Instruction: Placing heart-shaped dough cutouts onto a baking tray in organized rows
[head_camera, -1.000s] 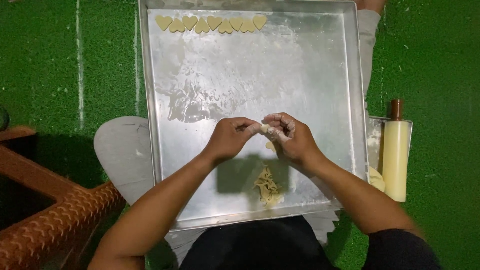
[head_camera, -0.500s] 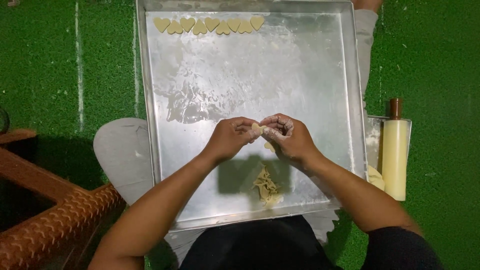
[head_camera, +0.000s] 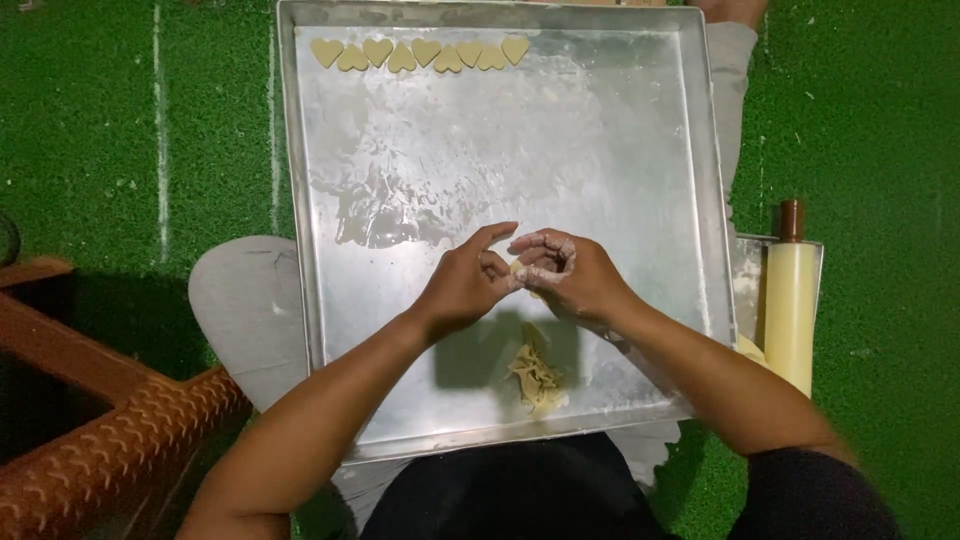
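A large square metal tray (head_camera: 320, 300) dusted with flour rests on my lap. My left hand (head_camera: 468, 285) and my right hand (head_camera: 565, 272) meet over its middle, fingers pinched together on a small piece of pale dough (head_camera: 519, 268) that is mostly hidden between them. A heap of dough scraps (head_camera: 537, 378) lies on the tray just below my hands. A row of several heart-shaped dough pieces (head_camera: 420, 53) runs along the tray's far edge.
A cream rolling pin with a brown handle (head_camera: 790, 300) lies on a small tray at the right. Green artificial turf (head_camera: 100, 120) covers the floor. A brown woven piece of furniture (head_camera: 90, 440) stands at the lower left.
My hands stay together over the tray's middle and have shifted slightly, the fingers working the dough piece. The scraps and hearts have not moved.
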